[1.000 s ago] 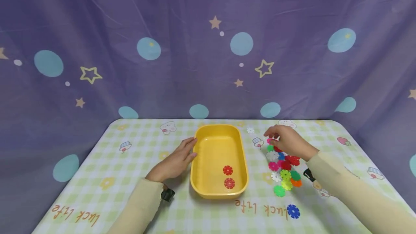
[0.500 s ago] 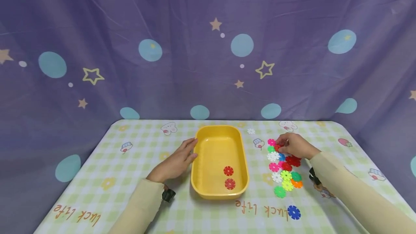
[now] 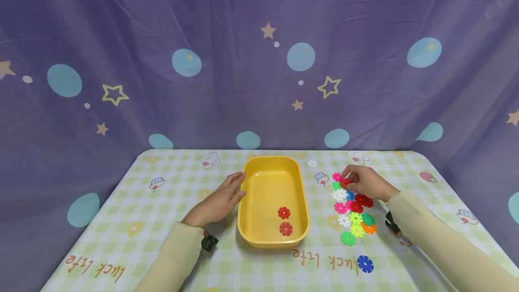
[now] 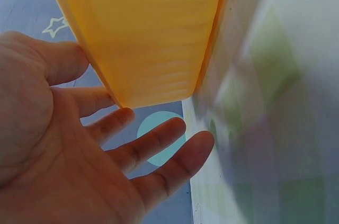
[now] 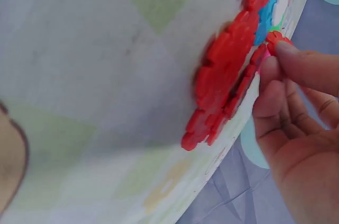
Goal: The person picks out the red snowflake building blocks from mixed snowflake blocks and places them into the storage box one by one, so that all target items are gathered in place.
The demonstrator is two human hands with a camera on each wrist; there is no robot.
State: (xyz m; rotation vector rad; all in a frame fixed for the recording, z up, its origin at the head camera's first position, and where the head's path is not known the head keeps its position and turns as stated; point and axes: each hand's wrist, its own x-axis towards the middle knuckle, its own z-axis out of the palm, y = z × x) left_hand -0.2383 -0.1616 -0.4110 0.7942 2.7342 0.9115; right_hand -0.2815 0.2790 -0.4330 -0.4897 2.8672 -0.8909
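Observation:
My left hand [image 3: 216, 202] rests with loosely straight fingers against the left rim of a yellow plastic tray [image 3: 273, 243]; in the left wrist view its thumb and a finger touch the tray edge. Two red notched discs [image 3: 284, 212] lie in the tray's near right part. Over on the right, my right hand [image 3: 368, 183] pinches a red notched disc [image 5: 276, 39] between thumb and fingertip, at the far end of a spread of coloured discs. Parts of the spread, including more red discs [image 5: 225, 65], lie below the hand.
Green, yellow, white, pink and orange discs [image 3: 369, 228] lie overlapping right of the tray. A blue disc [image 3: 365, 264] sits apart near the front, and a white one [image 3: 311, 163] at the back. A checked cloth [image 3: 174, 213] covers the table; a purple curtain [image 3: 219, 98] hangs behind.
My right hand has come down, slightly right and nearer, onto the red disc at the far end of the spread and taken hold of it. The left hand and tray keep their place.

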